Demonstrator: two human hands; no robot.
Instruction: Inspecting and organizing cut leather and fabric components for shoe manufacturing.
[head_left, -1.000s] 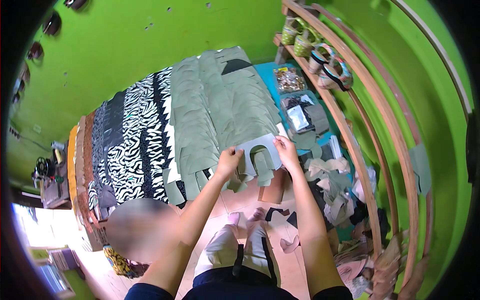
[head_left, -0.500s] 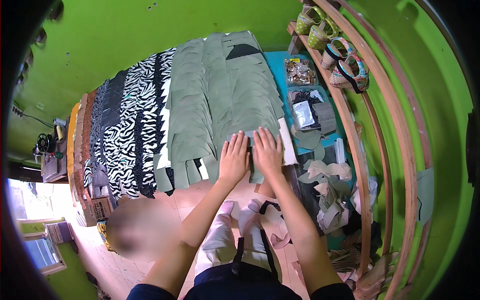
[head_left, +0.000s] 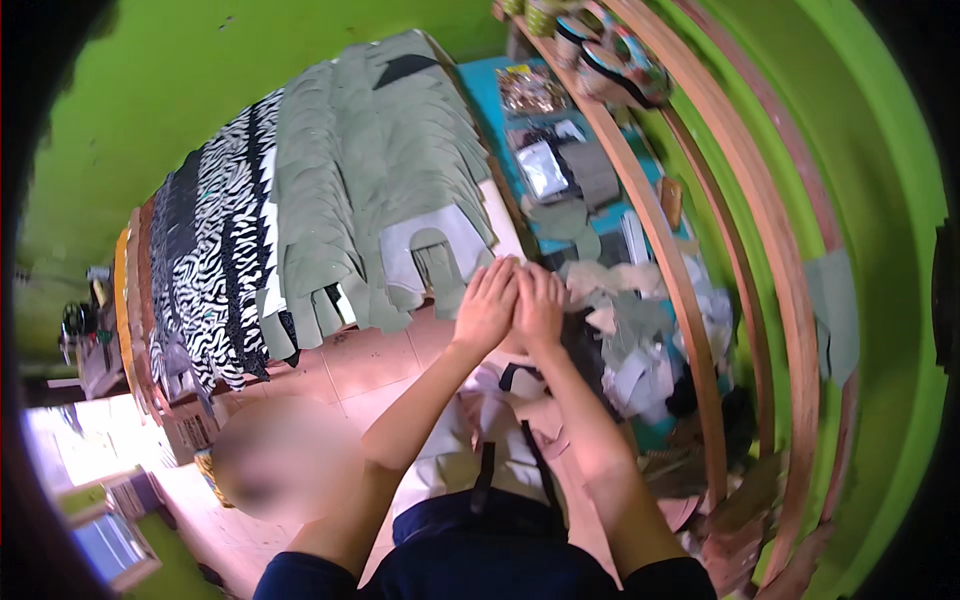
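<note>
My left hand (head_left: 487, 303) and my right hand (head_left: 539, 305) are side by side at the near right edge of the layered pieces, almost touching. Their fingers are bent and closed, fingertips meeting; whatever they hold, if anything, is hidden. Just left of them lies a pale grey U-shaped piece (head_left: 400, 250), lighter than those around it. Behind it, overlapping rows of grey-green cut pieces (head_left: 385, 140) stretch away, with a black piece (head_left: 404, 68) near the far end. A white strip (head_left: 500, 222) shows along their right edge.
Zebra-patterned pieces (head_left: 218, 250) lie in rows to the left. At right are a box of metallic bits (head_left: 531, 88), a silver packet (head_left: 541, 167) and heaped scraps (head_left: 632, 360). A wooden rail (head_left: 640, 190) rises on the right, with patterned sandals (head_left: 615, 75) on it.
Both hands have left the spot where they lay flat on the grey-green pieces and come together, fingers bent. The pale U-shaped piece now shows. The whole view has shifted and tilted.
</note>
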